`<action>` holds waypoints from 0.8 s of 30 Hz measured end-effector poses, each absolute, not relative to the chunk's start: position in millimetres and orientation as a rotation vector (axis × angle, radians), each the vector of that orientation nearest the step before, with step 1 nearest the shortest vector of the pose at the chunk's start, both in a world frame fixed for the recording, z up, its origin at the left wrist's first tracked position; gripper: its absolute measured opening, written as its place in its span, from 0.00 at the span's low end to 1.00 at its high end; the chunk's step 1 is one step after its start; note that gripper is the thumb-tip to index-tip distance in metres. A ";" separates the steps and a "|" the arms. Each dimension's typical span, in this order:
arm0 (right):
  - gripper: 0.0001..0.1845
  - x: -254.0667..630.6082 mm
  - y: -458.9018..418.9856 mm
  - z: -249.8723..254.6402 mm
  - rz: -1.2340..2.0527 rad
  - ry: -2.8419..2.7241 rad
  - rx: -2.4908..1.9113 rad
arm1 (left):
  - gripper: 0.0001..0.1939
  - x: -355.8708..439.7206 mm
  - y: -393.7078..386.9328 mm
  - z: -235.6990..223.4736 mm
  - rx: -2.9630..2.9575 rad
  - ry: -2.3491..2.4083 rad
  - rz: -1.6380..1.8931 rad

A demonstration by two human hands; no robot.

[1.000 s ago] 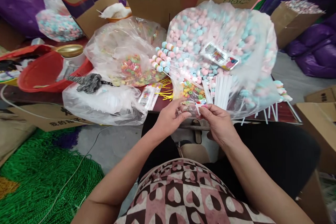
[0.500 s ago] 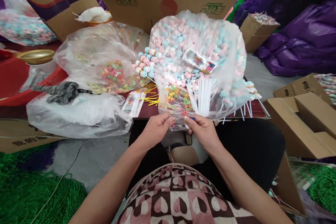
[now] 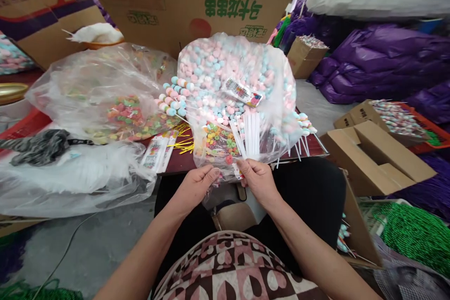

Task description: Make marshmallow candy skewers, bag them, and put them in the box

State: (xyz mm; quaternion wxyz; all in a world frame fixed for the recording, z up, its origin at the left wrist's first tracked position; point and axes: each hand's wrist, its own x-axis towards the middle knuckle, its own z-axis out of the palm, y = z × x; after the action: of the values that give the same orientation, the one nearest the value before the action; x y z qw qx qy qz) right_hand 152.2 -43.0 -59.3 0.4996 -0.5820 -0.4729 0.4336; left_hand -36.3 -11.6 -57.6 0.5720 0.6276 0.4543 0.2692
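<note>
My left hand and my right hand face each other just off the table's front edge. Fingertips of the right hand pinch a small white printed packet. Clear plastic with a bit of pink print shows at my left thumb and forefinger, which are pressed together; whether it is the same packet I cannot tell. Just beyond the hands, ring-shaped candies and a bundle of white sticks lie on a clear bag of pink, blue and white marshmallows. Another printed packet rests on top.
Marshmallow skewers lie left of the bag, more at its right. Yellow twist ties and flat printed packets sit left of centre. An open carton stands at right. A large cardboard box rises behind.
The view has swung right, so the scene sits further left. My hands stay close together at the table edge; the right fingers now show more of the packet's white printed face.
</note>
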 end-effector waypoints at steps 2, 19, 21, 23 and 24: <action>0.32 158.5 -43.4 -56.5 1.001 -1.181 -1.427 | 0.23 -29.3 -10.1 -57.5 1.544 1.089 0.637; 0.18 374.4 -14.0 -27.5 -0.031 -1.291 -2.556 | 0.22 7.9 1.2 -58.7 1.384 1.113 0.854; 0.15 396.6 -5.6 -38.6 0.023 -1.343 -2.670 | 0.23 8.7 0.7 -60.9 1.277 1.122 0.888; 0.14 405.9 -1.4 -50.6 0.081 -1.374 -2.711 | 0.22 10.4 0.5 -62.1 1.204 1.112 0.927; 0.13 407.4 -0.5 -56.1 0.096 -1.380 -2.726 | 0.22 11.3 0.8 -62.2 1.166 1.099 0.951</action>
State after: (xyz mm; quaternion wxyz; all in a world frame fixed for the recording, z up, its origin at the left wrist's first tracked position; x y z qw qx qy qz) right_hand 407.4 -0.5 -56.1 0.0424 -0.8909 -0.4511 0.0313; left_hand 11.3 0.8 -62.2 0.5966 0.5023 0.4734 0.4096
